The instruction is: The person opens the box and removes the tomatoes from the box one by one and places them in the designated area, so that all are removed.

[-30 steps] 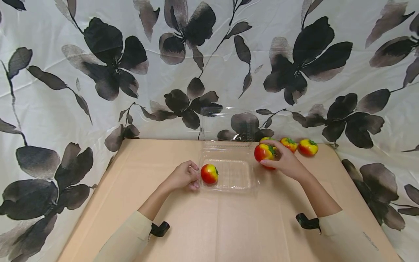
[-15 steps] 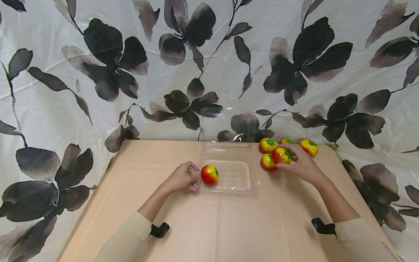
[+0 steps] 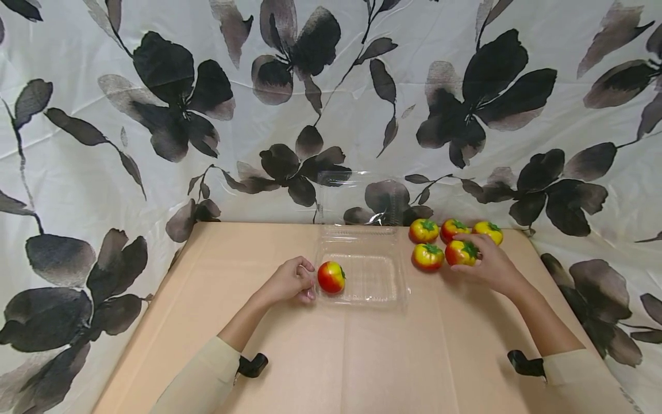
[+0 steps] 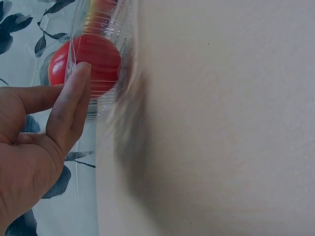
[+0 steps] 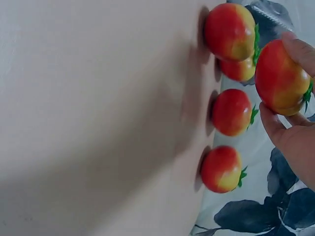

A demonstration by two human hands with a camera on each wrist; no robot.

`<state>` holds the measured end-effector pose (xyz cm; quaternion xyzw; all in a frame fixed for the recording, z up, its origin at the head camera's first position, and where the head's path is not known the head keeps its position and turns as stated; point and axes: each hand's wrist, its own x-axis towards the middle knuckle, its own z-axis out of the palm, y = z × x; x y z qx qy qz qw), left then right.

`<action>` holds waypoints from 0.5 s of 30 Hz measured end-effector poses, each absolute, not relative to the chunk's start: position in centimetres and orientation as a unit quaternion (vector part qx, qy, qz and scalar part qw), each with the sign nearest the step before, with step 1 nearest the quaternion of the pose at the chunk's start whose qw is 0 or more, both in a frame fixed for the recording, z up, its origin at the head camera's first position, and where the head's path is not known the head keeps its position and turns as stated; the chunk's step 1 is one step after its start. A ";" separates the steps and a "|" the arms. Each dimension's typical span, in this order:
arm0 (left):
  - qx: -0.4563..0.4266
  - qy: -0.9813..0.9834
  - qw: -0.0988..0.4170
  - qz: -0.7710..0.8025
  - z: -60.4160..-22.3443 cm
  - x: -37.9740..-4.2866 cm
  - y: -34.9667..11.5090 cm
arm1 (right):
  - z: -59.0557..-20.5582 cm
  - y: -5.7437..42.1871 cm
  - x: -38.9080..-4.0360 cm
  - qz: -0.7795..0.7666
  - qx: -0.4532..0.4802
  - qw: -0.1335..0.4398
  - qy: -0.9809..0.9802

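A clear plastic clamshell container lies on the table with its lid raised at the back. My left hand pinches its left rim; in the left wrist view, thumb and fingers meet at the clear wall. One red-and-yellow tomato sits in the container's left side. My right hand holds another tomato by its sides between thumb and fingers, its green leafy top toward the palm. Right by it are more tomatoes, one at the front left and one behind.
Two further tomatoes stand in the back row, one at its left and one at its right, partly behind the right hand. A floral cloth hangs behind the tan table, right at its back edge.
My right hand has moved right with the tomato, away from the container and past the front-left tomato. My left hand and the tomato in the container have stayed in place.
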<state>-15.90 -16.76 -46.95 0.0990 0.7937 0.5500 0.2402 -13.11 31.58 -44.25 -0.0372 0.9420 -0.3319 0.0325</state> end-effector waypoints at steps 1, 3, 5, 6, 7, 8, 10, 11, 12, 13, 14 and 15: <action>0.100 0.793 0.240 0.550 -46.9 -15.9 -16.8 | -44.4 31.7 -13.1 -0.327 -0.036 0.034 0.944; 0.099 0.795 0.240 0.549 -46.9 -15.8 -16.8 | -44.7 32.0 -13.2 -0.320 -0.033 0.039 0.946; 0.097 0.796 0.239 0.548 -46.9 -15.8 -16.8 | -45.0 32.3 -13.3 -0.311 -0.030 0.045 0.949; 0.096 0.797 0.239 0.547 -47.0 -15.8 -16.9 | -45.2 32.4 -13.4 -0.305 -0.028 0.047 0.951; 0.098 0.797 0.237 0.546 -47.0 -15.8 -16.9 | -45.4 32.6 -13.4 -0.301 -0.026 0.050 0.952; 0.097 0.798 0.237 0.546 -47.0 -15.8 -16.9 | -45.6 32.7 -13.5 -0.296 -0.025 0.052 0.953; 0.096 0.797 0.236 0.547 -47.1 -15.8 -16.9 | -46.0 32.9 -13.6 -0.288 -0.028 0.051 0.956; 0.094 0.797 0.237 0.547 -47.1 -15.8 -16.8 | -46.2 32.9 -13.7 -0.284 -0.029 0.050 0.957; 0.094 0.797 0.237 0.548 -47.1 -15.8 -16.8 | -46.3 33.0 -13.7 -0.281 -0.030 0.050 0.958; 0.094 0.796 0.237 0.548 -47.1 -15.8 -16.8 | -46.5 33.1 -13.8 -0.279 -0.031 0.049 0.959; 0.092 0.795 0.239 0.550 -47.1 -15.8 -16.8 | -46.6 33.2 -13.8 -0.276 -0.032 0.049 0.959; 0.092 0.794 0.239 0.551 -47.1 -15.8 -16.8 | -46.7 33.2 -13.9 -0.273 -0.032 0.049 0.960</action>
